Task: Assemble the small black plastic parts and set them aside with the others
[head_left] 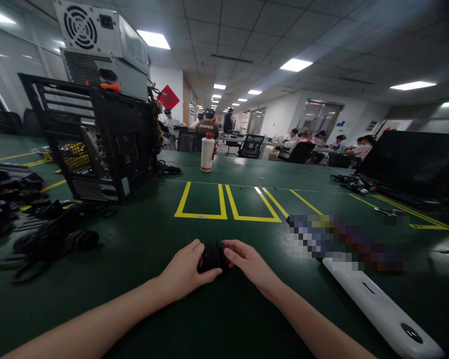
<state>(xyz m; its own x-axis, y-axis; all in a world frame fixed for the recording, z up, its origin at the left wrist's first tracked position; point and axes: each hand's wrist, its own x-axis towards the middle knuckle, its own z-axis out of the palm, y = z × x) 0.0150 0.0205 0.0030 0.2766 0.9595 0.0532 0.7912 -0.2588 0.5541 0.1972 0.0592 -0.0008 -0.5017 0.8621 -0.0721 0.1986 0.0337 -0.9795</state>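
A small black rounded object (210, 257) with a thin upright rim on its right side is held between my two hands, low over the green table. Its exact kind cannot be made out against the dark surface. My left hand (187, 269) wraps round its left part, with the thumb along the near side. On the other side, my right hand (249, 262) pinches at the rim with thumb and fingers. Parts of the object are hidden by the fingers.
A black open computer case (108, 139) with silver power supplies (97, 40) on top stands at left, near tangled black cables (56, 239). Ahead are yellow tape outlines (201, 216) and a white bottle (207, 154). A long white device (381, 304) lies at right, near a dark monitor (419, 164).
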